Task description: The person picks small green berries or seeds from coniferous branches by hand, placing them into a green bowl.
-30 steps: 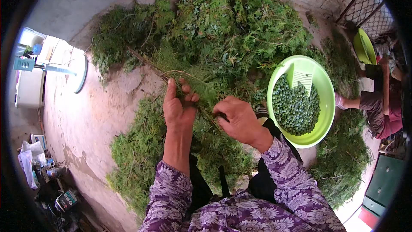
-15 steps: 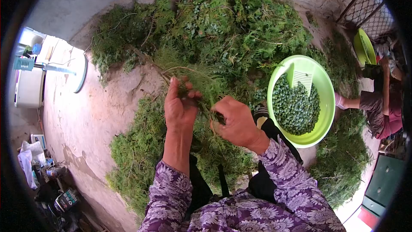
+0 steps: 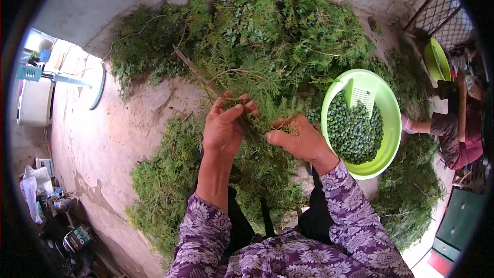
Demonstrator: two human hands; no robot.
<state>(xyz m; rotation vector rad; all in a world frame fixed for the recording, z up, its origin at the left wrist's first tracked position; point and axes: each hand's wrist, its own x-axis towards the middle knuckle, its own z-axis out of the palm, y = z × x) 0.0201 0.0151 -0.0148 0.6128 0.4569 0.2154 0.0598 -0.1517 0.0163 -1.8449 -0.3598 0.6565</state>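
Note:
My left hand point(image 3: 224, 131) is closed round a leafy evergreen branch point(image 3: 191, 65), whose bare woody stem points up and left. Its feathery green sprays fan out above and between my hands. My right hand point(image 3: 302, 140) pinches the foliage on the right side of this branch; what exactly lies between its fingertips is partly hidden. Just right of that hand stands a lime-green basin point(image 3: 395, 128) with a ribbed washboard section point(image 3: 363, 96). Many small round green cones point(image 3: 355, 134) fill its bottom.
A large heap of cut evergreen branches point(image 3: 247, 20) lies against the wall, with more branches point(image 3: 164, 175) around my legs. Another person point(image 3: 465, 139) sits at the right near a second green basin point(image 3: 436, 59). At left stand a fan point(image 3: 95, 85) and some clutter point(image 3: 67, 226).
My right hand has shifted right and slightly down, opening from a tighter fist to a pinch. My left hand has moved slightly right, its thumb now folded across; the branch stem shows more clearly.

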